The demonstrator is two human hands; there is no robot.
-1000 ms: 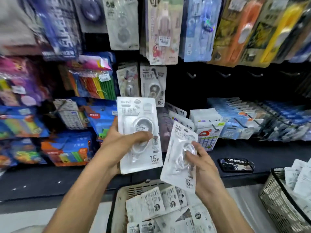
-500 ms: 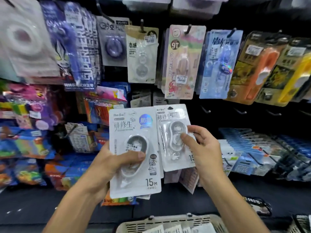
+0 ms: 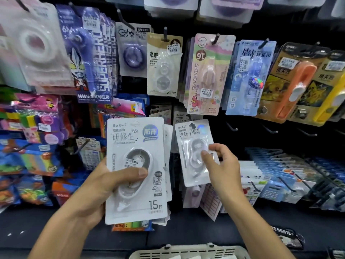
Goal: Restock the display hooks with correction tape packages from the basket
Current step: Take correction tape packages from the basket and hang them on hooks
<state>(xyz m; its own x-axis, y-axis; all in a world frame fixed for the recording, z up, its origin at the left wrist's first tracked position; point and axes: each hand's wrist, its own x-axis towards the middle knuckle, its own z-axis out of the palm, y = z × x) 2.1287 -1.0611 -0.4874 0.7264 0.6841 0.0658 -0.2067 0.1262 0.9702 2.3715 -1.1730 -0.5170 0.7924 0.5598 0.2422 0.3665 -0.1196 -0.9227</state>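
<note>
My left hand (image 3: 104, 186) grips a white correction tape package (image 3: 136, 146) marked 15M, thumb across its blister, with more packages stacked behind it. My right hand (image 3: 222, 169) pinches a smaller white correction tape package (image 3: 192, 139) by its blister and holds its top hole up at a black display hook (image 3: 192, 126) in the middle row. Whether the package sits on the hook I cannot tell. The beige basket (image 3: 186, 252) shows only its rim at the bottom edge.
Other stationery packs hang on the black pegboard above, among them a pink pack (image 3: 207, 75) and a blue pack (image 3: 250, 77). Bare hooks (image 3: 231, 127) stick out to the right. Calculators (image 3: 272, 191) lie on lower right hooks.
The view tilted up from the basket to the pegboard. My right hand carried its package up and toward the middle hook; my left hand rose with its stack.
</note>
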